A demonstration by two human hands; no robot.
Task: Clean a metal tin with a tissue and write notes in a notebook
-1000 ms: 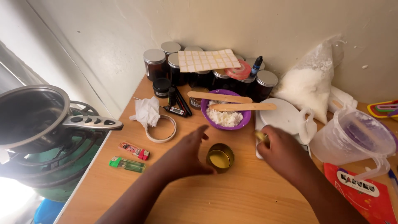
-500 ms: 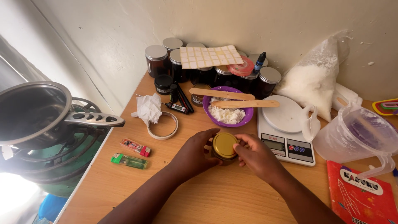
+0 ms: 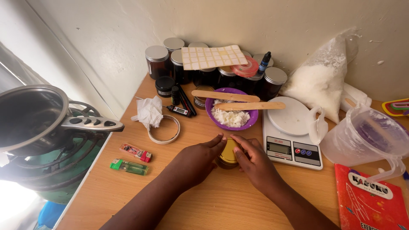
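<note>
A small dark jar with a gold lid [image 3: 228, 151] stands on the wooden table [image 3: 221, 200]. My left hand [image 3: 197, 160] wraps its left side and my right hand [image 3: 253, 161] covers its right side and lid, so only part of the lid shows. Just behind it sits a purple bowl [image 3: 231, 114] of white flakes with two flat wooden sticks [image 3: 238, 101] laid across its rim. A white kitchen scale [image 3: 290, 133] stands to the right of my hands.
Dark jars with silver lids [image 3: 213, 70] line the wall under a sheet of pale stickers. A bag of white flakes [image 3: 318, 83], a clear jug [image 3: 366, 138] and a red packet [image 3: 370, 199] are at right. A pot on a gas burner [image 3: 42, 127], lighters [image 3: 130, 166], tape ring [image 3: 164, 130] at left.
The gold lid went from my right hand onto the open jar. Both hands closed in around the jar and now cover most of the lid.
</note>
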